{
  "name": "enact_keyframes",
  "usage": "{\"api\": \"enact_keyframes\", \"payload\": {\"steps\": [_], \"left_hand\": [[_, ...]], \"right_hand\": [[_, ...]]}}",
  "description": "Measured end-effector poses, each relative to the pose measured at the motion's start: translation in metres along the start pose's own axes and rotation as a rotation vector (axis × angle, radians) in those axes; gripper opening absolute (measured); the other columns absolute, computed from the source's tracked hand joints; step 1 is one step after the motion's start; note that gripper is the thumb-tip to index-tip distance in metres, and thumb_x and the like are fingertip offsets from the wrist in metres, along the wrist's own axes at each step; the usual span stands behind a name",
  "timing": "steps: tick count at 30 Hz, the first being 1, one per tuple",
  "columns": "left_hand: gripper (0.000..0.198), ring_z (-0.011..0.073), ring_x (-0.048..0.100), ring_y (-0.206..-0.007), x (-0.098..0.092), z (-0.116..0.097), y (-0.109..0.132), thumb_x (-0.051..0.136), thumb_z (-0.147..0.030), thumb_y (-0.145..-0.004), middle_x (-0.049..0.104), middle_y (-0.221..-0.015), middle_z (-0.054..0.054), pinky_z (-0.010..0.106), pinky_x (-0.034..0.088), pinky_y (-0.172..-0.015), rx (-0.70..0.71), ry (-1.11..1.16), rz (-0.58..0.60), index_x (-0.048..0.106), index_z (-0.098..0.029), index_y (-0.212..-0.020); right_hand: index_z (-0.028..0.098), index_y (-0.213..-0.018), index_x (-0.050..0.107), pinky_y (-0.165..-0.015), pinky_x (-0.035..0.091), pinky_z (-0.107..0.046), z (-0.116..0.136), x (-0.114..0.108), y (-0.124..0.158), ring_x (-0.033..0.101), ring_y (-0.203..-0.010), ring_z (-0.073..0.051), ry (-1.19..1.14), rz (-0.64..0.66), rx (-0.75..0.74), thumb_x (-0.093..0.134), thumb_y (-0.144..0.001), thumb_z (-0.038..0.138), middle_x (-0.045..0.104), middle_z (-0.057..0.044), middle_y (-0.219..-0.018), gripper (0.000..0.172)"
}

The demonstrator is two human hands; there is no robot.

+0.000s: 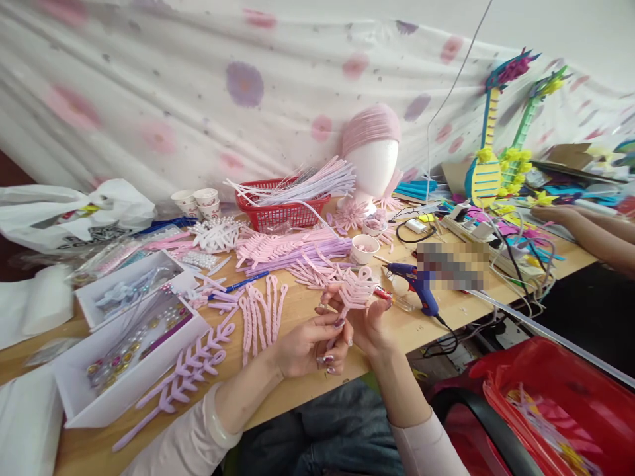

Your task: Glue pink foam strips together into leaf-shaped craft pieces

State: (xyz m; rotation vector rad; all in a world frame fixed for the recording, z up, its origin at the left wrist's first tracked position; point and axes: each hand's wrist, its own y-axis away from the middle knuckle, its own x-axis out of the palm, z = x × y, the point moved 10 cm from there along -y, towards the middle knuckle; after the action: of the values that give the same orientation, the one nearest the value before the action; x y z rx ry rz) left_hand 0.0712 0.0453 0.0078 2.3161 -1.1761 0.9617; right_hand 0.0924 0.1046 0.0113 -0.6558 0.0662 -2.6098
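Where the pink leaf spray (358, 292) rises, left hand (310, 344) pinches its stem from below.
Long axis up-and-away, leaning right; left hand nearer stem, right hand (371, 330) just beside, can't tell if its grip closes. On table (409, 330): one blue glue gun (427, 301), one red basket (297, 218), two white boxes (79, 396).

Floral sheet (292, 119) at back; wht plastic bag (122, 203) far L; blue/ylw instr. model (485, 180) upper R; red bag (598, 390) btm R.

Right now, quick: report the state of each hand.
Left hand: closed, pinching the pink piece by its stem.
Right hand: curved around behind that piece; whether it grips cannot be told.
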Motion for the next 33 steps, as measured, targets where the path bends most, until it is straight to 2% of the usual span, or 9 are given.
{"api": "enact_keyframes", "payload": {"steps": [2,4,7,10,12,19,23,33], "left_hand": [[0.022,0.0084,0.029,-0.041,0.0,-0.001,0.0,0.055,-0.037,-0.088,0.041,-0.047,-0.006,0.025,0.028,-0.049,0.01,0.005,-0.006,0.056,-0.018,-0.078],[0.02,0.008,0.028,-0.041,-0.002,-0.004,0.0,0.056,-0.036,-0.088,0.041,-0.047,-0.006,0.024,0.028,-0.049,0.035,0.019,-0.031,0.056,-0.018,-0.08],[0.015,0.0073,0.025,-0.042,-0.01,-0.009,-0.001,0.057,-0.033,-0.088,0.038,-0.049,-0.007,0.022,0.027,-0.048,0.087,0.051,-0.107,0.056,-0.019,-0.083],[0.015,0.0059,0.021,-0.042,-0.018,-0.011,0.0,0.058,-0.033,-0.088,0.035,-0.051,-0.009,0.02,0.024,-0.047,0.11,0.044,-0.176,0.056,-0.019,-0.085],[0.015,0.0053,0.02,-0.042,-0.021,-0.011,0.0,0.058,-0.033,-0.088,0.032,-0.051,-0.009,0.02,0.022,-0.046,0.109,0.023,-0.197,0.056,-0.019,-0.085],[0.016,0.0049,0.019,-0.041,-0.025,-0.009,0.0,0.057,-0.035,-0.088,0.031,-0.051,-0.01,0.02,0.021,-0.046,0.096,-0.041,-0.239,0.055,-0.019,-0.086],[0.018,0.005,0.019,-0.041,-0.027,-0.009,0.0,0.057,-0.036,-0.088,0.031,-0.051,-0.01,0.02,0.022,-0.046,0.094,-0.069,-0.26,0.054,-0.019,-0.085],[0.02,0.0052,0.02,-0.043,-0.027,-0.006,0.0,0.054,-0.038,-0.09,0.029,-0.054,-0.01,0.02,0.022,-0.047,0.071,-0.129,-0.251,0.054,-0.019,-0.086]], "right_hand": [[0.026,-0.102,0.069,-0.074,0.055,-0.045,0.001,0.0,0.001,0.063,-0.092,-0.031,0.013,0.005,-0.003,0.05,-0.056,0.089,0.067,-0.012,-0.099,0.08],[0.026,-0.102,0.068,-0.076,0.054,-0.044,0.005,-0.003,0.003,0.063,-0.09,-0.029,0.002,-0.026,-0.028,0.05,-0.059,0.088,0.067,-0.011,-0.098,0.078],[0.027,-0.094,0.067,-0.079,0.052,-0.037,0.018,-0.017,0.01,0.061,-0.083,-0.022,0.047,-0.172,-0.118,0.059,-0.07,0.074,0.065,-0.005,-0.088,0.053],[0.026,-0.087,0.065,-0.078,0.049,-0.031,0.039,-0.032,0.023,0.059,-0.079,-0.017,0.3,-0.367,-0.224,0.069,-0.079,0.046,0.062,0.0,-0.08,0.022],[0.024,-0.086,0.065,-0.078,0.048,-0.03,0.049,-0.03,0.027,0.059,-0.081,-0.017,0.438,-0.395,-0.254,0.07,-0.081,0.037,0.063,0.0,-0.082,0.015],[0.023,-0.084,0.065,-0.08,0.05,-0.034,0.058,-0.022,0.024,0.062,-0.084,-0.02,0.468,-0.401,-0.251,0.068,-0.08,0.037,0.068,-0.003,-0.084,0.015],[0.022,-0.082,0.065,-0.077,0.051,-0.034,0.058,-0.025,0.024,0.062,-0.081,-0.02,0.48,-0.435,-0.247,0.07,-0.078,0.04,0.067,-0.004,-0.081,0.02],[0.022,-0.084,0.068,-0.079,0.048,-0.033,0.056,-0.036,0.025,0.062,-0.081,-0.02,0.553,-0.4,-0.238,0.069,-0.081,0.037,0.068,-0.003,-0.082,0.015]]}}
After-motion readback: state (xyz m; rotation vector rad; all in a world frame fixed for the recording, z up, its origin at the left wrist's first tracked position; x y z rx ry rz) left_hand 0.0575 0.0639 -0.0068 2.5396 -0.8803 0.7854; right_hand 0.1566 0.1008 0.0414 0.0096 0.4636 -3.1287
